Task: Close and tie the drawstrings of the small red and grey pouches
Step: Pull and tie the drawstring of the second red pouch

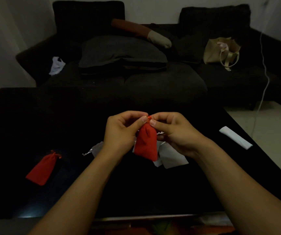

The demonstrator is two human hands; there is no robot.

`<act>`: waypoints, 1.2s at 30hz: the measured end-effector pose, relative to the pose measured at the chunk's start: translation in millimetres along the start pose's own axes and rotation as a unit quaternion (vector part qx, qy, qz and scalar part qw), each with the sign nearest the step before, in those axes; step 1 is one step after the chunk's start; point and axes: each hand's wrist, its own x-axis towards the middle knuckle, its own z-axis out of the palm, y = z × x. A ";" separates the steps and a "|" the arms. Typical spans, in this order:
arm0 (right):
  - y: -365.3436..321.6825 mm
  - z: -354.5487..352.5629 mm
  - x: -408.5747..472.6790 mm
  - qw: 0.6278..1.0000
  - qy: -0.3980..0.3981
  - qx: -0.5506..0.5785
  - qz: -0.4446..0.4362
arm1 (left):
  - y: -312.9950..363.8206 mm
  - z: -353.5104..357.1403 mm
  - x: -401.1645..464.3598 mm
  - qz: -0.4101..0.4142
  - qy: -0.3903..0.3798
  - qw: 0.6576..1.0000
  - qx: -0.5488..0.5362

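Note:
A small red pouch (146, 145) hangs above the black table (34, 119), held at its gathered neck. My left hand (122, 129) and my right hand (173, 131) both pinch its red drawstring (149, 117) at the top, thumbs nearly touching. A second red pouch (42, 167) lies flat on the table at the left, its neck drawn in with the cord showing. Grey pouches lie on the table behind my hands: one (97, 148) to the left with a pale cord, others (172, 156) under my right wrist, partly hidden.
A folded white paper strip (235, 137) lies near the table's right edge. Beyond the table stands a dark sofa (136, 78) with cushions, a beige tote bag (221, 51) and a white cloth (57, 65). A white cable (263, 65) hangs at the right.

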 end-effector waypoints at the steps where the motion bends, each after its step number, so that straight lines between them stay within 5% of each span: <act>1: 0.6 -0.5 0.7 1.000 -0.008 0.007 0.000 | 0.5 -1.1 0.5 0.002 -0.006 1.000 -0.002; 12: 0.0 1.9 2.2 0.999 0.041 0.014 0.013 | -2.5 -0.3 -1.6 0.073 0.004 0.994 0.085; 23: 1.6 1.9 1.5 0.999 -0.026 0.021 0.034 | 0.6 -2.7 -4.3 0.116 0.022 0.985 0.122; 36: -8.2 8.3 -2.0 0.974 -0.019 0.193 0.120 | 2.1 -5.6 -6.3 0.168 -0.019 0.975 0.145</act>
